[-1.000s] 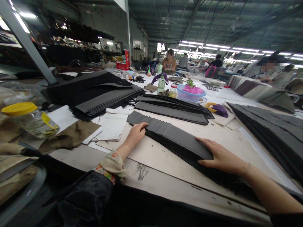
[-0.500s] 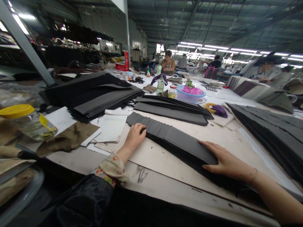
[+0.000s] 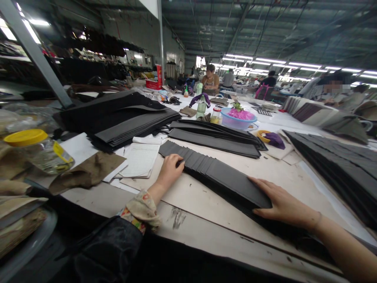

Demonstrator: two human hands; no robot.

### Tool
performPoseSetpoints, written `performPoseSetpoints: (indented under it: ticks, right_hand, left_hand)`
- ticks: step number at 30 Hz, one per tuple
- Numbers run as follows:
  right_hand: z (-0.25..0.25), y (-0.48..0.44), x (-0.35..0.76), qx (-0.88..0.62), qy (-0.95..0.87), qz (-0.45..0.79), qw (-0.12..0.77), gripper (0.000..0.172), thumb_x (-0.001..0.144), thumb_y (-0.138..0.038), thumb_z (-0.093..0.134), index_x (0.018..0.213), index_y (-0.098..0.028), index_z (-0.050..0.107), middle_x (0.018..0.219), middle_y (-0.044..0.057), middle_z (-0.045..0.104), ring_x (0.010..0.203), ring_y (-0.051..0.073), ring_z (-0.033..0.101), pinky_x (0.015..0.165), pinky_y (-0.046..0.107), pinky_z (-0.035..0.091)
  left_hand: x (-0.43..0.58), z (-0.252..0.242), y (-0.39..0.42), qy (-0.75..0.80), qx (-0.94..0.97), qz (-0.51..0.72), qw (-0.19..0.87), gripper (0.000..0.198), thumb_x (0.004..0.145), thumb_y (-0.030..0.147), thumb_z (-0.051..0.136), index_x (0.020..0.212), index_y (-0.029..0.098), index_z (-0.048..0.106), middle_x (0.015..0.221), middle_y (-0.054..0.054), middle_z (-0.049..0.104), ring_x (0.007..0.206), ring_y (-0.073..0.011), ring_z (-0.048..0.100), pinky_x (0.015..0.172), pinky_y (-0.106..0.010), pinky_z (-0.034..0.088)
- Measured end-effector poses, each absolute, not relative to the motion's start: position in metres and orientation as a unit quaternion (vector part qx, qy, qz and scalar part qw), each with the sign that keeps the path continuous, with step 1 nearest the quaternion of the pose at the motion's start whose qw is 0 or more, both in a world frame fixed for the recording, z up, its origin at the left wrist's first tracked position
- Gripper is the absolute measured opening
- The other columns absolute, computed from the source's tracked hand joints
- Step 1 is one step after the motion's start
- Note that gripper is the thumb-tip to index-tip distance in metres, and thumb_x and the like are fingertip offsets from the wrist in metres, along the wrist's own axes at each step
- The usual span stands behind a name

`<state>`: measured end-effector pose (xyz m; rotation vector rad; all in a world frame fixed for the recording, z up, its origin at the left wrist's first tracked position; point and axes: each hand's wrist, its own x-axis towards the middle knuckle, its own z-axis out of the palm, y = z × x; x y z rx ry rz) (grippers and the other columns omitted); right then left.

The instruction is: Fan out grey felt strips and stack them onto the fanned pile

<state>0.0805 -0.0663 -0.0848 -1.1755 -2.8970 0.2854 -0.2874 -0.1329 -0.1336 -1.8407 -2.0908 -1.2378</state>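
Strips [image 3: 218,175] span from left grip [image 3: 171,169] to right grip [image 3: 283,203], touching both.

1 head-worn view, facing forward-down, close over worktable [image 3: 203,198]

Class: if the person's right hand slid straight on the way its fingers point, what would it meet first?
The right hand lies on the fanned row of black sheets; going on, it would likely ride along that row toward the left hand, though depth is unclear.
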Motion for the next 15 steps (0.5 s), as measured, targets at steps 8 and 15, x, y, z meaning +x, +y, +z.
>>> performPoseSetpoints:
  ticks: [8,15]
  right_hand:
    - [-0.0853,-0.0664,0.0792,-0.372,-0.924,0.086,0.006,0.086,0.065,-0.059,0.054,0.137,-0.023,0.020,0.132,0.012,0.038,0.118,0.029,0.040,0.101,0.044,0.032]
    - [-0.0835,-0.0663,0.0724,-0.368,-0.926,0.084,0.000,0.086,0.066,-0.057,0.054,0.137,-0.022,0.020,0.133,0.012,0.038,0.118,0.029,0.040,0.100,0.044,0.032]
  left_hand:
    - [-0.2910,-0.1347,-0.1244,-0.704,-0.555,-0.442,0.005,0.014,0.072,0.021,0.055,0.060,0.018,0.051,0.082,-0.006,0.059,0.088,-0.0193,0.054,0.084,-0.035,0.040]
    - [-0.2954,-0.1349,-0.1241,-0.718,-0.544,-0.434,0.014,0.009,0.072,0.021,0.055,0.064,0.018,0.052,0.080,-0.005,0.055,0.085,-0.0185,0.052,0.082,-0.033,0.042]
